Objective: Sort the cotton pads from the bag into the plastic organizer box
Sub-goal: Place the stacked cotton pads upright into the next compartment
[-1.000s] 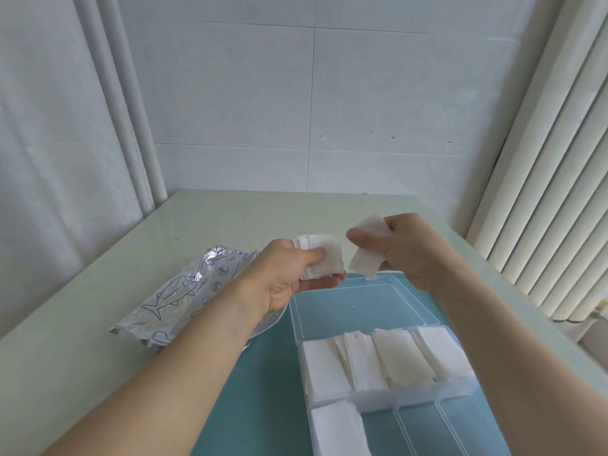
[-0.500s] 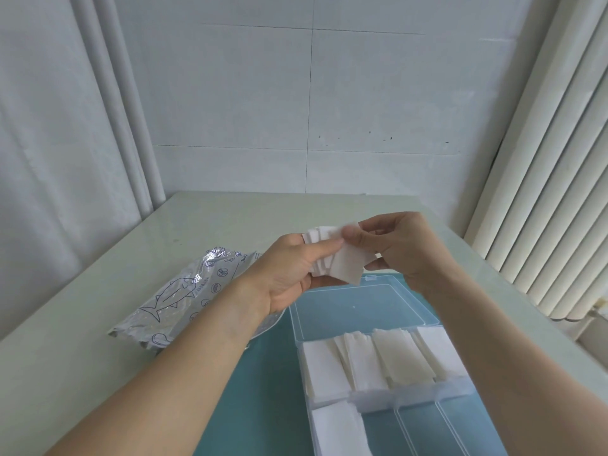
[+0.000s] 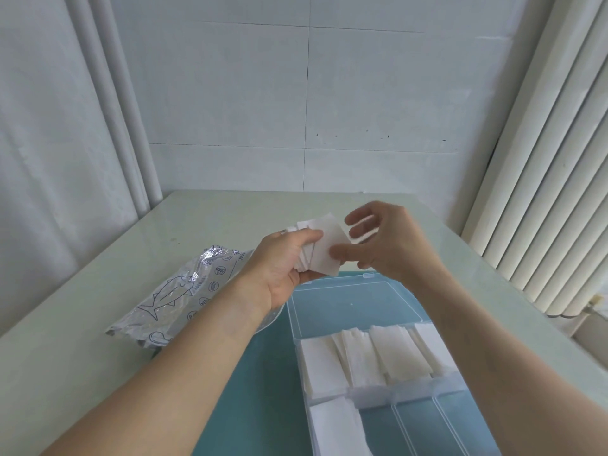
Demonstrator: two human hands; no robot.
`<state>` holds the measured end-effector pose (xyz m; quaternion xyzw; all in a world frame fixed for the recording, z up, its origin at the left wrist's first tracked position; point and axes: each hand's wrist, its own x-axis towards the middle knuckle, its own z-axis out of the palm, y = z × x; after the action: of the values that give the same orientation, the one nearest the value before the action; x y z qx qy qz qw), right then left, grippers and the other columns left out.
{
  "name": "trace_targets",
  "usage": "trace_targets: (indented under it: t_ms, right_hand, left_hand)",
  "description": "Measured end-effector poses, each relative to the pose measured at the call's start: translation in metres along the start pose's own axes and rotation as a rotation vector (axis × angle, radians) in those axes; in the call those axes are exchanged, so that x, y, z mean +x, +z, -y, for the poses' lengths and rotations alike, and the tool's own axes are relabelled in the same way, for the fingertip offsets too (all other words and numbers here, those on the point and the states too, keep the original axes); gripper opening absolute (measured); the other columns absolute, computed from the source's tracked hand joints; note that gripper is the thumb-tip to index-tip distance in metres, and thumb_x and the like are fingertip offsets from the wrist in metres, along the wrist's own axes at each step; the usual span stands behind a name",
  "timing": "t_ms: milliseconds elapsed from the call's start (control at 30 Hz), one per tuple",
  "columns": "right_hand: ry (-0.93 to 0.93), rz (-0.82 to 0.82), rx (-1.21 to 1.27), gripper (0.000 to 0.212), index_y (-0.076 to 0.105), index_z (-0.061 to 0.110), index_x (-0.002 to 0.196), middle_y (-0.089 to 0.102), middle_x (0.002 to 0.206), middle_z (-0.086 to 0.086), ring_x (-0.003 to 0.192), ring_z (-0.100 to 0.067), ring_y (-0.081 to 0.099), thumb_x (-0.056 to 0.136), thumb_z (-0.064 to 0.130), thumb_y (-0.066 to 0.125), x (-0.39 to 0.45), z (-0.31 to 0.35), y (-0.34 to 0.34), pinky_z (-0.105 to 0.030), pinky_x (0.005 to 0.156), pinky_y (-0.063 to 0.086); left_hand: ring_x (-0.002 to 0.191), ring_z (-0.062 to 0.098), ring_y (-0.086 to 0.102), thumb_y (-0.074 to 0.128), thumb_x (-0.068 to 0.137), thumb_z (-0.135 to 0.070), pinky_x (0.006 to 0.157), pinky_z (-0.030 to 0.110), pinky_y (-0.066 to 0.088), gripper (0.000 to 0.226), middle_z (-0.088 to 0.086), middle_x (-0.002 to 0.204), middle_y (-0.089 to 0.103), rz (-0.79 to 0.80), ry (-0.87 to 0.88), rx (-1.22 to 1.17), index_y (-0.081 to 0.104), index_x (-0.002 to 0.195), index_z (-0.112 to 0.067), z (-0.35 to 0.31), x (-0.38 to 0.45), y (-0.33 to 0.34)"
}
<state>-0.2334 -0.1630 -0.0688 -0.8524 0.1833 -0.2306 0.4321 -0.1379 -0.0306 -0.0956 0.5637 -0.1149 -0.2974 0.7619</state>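
Note:
My left hand (image 3: 283,264) grips a small stack of white cotton pads (image 3: 324,251), held in the air above the far edge of the clear plastic organizer box (image 3: 437,386). My right hand (image 3: 385,245) is at the stack's right side, thumb pressing the front pad, the other fingers spread apart behind it. The box's far row of compartments holds white pads (image 3: 371,353), and one near-left compartment holds more pads (image 3: 335,426). Its open lid (image 3: 352,301) lies flat beyond it. The silvery bag (image 3: 177,297) with a fish drawing lies on the table to the left.
The box sits on a teal mat (image 3: 263,373) on a pale table (image 3: 214,218). A tiled wall stands behind, a curtain at the left, and vertical blinds (image 3: 543,192) at the right.
One second ago my right hand held a single pad apart from the stack. It has since brought the pad to the stack in my left hand, and its fingers have spread.

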Motion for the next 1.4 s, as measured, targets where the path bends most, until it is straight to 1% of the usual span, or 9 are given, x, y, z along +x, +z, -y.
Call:
trace_targets:
  t_ms: [100,200,400,567,767,967,1167,1267,1400]
  right_hand:
    - [-0.138,-0.025,-0.203,0.032,0.072,0.029,0.09,0.061,0.089,0.008,0.067,-0.008,0.06,0.067,0.022,0.093,0.001,-0.001,0.001,-0.01,0.048,0.04]
    - [-0.18,0.026,-0.266,0.021,0.076,0.025,0.09,0.061,0.085,0.01,0.067,-0.006,0.058,0.073,0.023,0.088,0.001,-0.002,0.004,-0.008,0.049,0.042]
    - [-0.184,0.007,-0.289,0.035,0.072,0.025,0.098,0.066,0.089,0.003,0.068,-0.008,0.059,0.069,0.028,0.091,0.004,-0.005,0.001,-0.013,0.047,0.045]
    - [-0.306,0.039,-0.362,0.043,0.065,0.033,0.112,0.058,0.094,0.009,0.075,-0.006,0.059,0.076,0.023,0.086,0.001,-0.001,0.004,-0.014,0.056,0.041]
    - [-0.321,0.08,-0.426,0.019,0.066,0.03,0.086,0.051,0.087,0.016,0.074,0.0,0.052,0.079,0.03,0.084,0.0,0.002,0.002,-0.009,0.061,0.034]
    - [-0.218,0.21,-0.331,0.014,0.072,0.024,0.073,0.073,0.065,0.007,0.068,-0.017,0.07,0.077,0.019,0.085,-0.005,0.012,-0.02,-0.038,0.066,0.059]
    - [-0.172,0.23,-0.394,0.034,0.067,0.027,0.093,0.073,0.065,0.008,0.061,-0.006,0.068,0.068,0.019,0.089,-0.004,0.009,-0.015,-0.02,0.048,0.049]
    - [-0.172,0.222,-0.429,0.024,0.074,0.028,0.081,0.072,0.067,0.011,0.062,-0.001,0.066,0.066,0.026,0.092,-0.003,0.007,-0.014,-0.031,0.058,0.058]
    - [-0.131,0.174,-0.409,0.021,0.073,0.025,0.071,0.069,0.066,0.01,0.058,0.0,0.061,0.066,0.033,0.092,-0.003,0.007,-0.018,-0.02,0.054,0.051]
  left_hand:
    - [0.081,0.031,0.071,0.065,0.092,-0.012,0.062,0.036,0.061,0.029,0.021,0.103,0.072,0.0,0.001,0.033,0.064,0.118,-0.002,0.001,0.0,-0.001]
    - [0.071,0.025,0.071,0.064,0.093,-0.02,0.055,0.032,0.058,0.025,0.014,0.093,0.072,-0.008,0.003,0.05,0.066,0.114,-0.006,-0.001,-0.001,-0.002]
    - [0.073,0.028,0.071,0.064,0.094,-0.02,0.052,0.032,0.057,0.027,0.02,0.102,0.071,-0.017,-0.008,0.083,0.065,0.114,-0.002,-0.001,-0.001,-0.001]
    - [0.069,0.027,0.071,0.062,0.094,-0.016,0.054,0.033,0.06,0.013,0.013,0.085,0.073,0.015,-0.023,0.068,0.068,0.096,-0.005,-0.002,-0.003,-0.003]
    - [0.069,0.025,0.072,0.06,0.097,-0.015,0.051,0.031,0.058,0.02,0.013,0.087,0.073,0.02,0.002,0.139,0.066,0.109,-0.001,-0.002,0.0,-0.006]
    - [0.076,0.039,0.072,0.057,0.099,-0.011,0.067,0.044,0.061,0.016,0.026,0.099,0.071,0.075,0.194,0.436,0.065,0.105,0.001,-0.005,0.0,-0.014]
    - [0.081,0.036,0.073,0.062,0.097,-0.021,0.073,0.044,0.06,0.025,0.021,0.092,0.073,0.411,0.225,0.766,0.065,0.106,0.002,-0.012,-0.014,-0.014]
    - [0.082,0.037,0.073,0.059,0.098,-0.021,0.072,0.044,0.061,0.026,0.022,0.094,0.073,0.426,0.223,0.757,0.063,0.107,0.003,-0.011,-0.014,-0.016]
    - [0.083,0.037,0.072,0.051,0.101,-0.023,0.072,0.041,0.062,0.03,0.025,0.098,0.072,0.445,0.2,0.671,0.061,0.113,0.003,-0.01,-0.01,-0.02]
